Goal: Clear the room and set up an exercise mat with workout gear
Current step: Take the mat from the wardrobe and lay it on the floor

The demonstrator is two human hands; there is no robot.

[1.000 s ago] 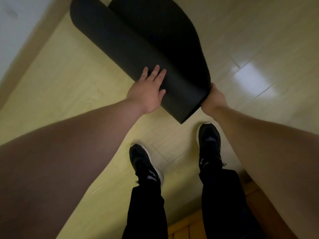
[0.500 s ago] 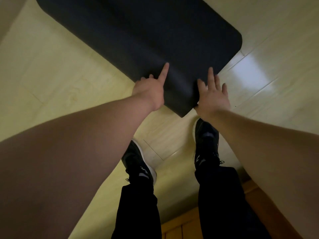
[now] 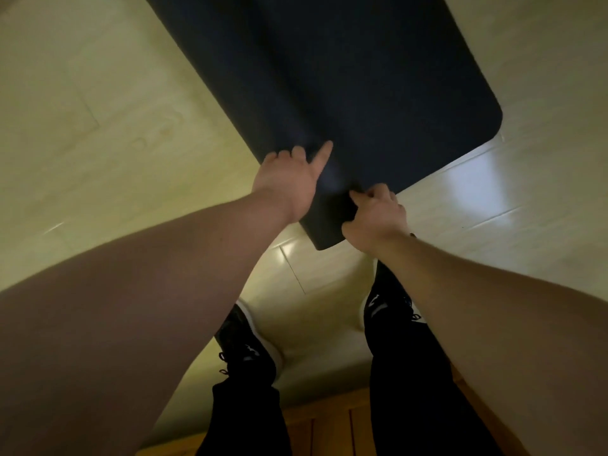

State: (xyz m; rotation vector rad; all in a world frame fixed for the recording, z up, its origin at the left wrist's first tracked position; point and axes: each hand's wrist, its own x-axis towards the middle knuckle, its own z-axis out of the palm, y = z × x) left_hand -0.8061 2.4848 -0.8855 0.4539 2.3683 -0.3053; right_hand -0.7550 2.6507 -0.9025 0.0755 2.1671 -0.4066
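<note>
floor (image 3: 98,126) pale boards | mat (image 3: 362,93) dark, unrolled, from centre out to 12–1 o'clock | left hand (image 3: 289,182) on mat's 9 o'clock edge, index straight, grip cannot be told | right hand (image 3: 375,212) pinching near corner's 3 o'clock edge | shoes (image 3: 243,343) 6 o'clock

Pretty dim overall, with a yellow-green cast on the floor (image 3: 98,110). The right side is brighter: there's a pale glare patch on the glossy boards right of the mat (image 3: 362,77) and a smaller one just below its corner. The mat is so dark its texture is mostly lost, and the trousers (image 3: 411,390) go flat black. Left arm (image 3: 115,307) sits in heavy shadow, right arm (image 3: 493,307) is lighter. Wide-angle stretch balloons both arms toward the edges, and everything's a bit soft.
</note>
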